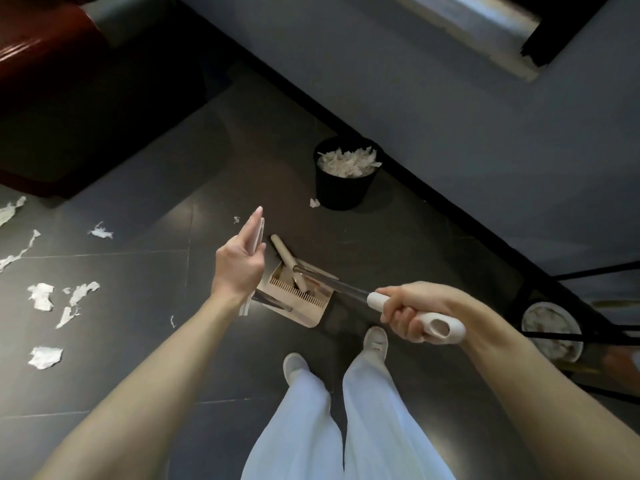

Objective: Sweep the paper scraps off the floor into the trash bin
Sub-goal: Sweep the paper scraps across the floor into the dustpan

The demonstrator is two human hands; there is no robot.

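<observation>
While the right hand (412, 317) clamps its fingers round the white grip of a beige long-handled dustpan (313, 311), the left hand (239, 265) pinches a flat white strip (258, 233) between thumb and straight fingers. Torn white paper scraps (41, 296) litter the dark tiled floor (138, 358) to the left. A scrap-filled round black trash bin (346, 190) stands by the wall.

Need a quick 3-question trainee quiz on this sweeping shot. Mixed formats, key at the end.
1. True or false: the trash bin is empty.
2. What does the right hand grip? A) a paper scrap B) the long white handle C) the bin's rim
3. Fill in: most of the loose paper scraps lie on the floor to the person's ____ side.

Key: 1 false, it holds white paper. 2 B. 3 left.
</observation>
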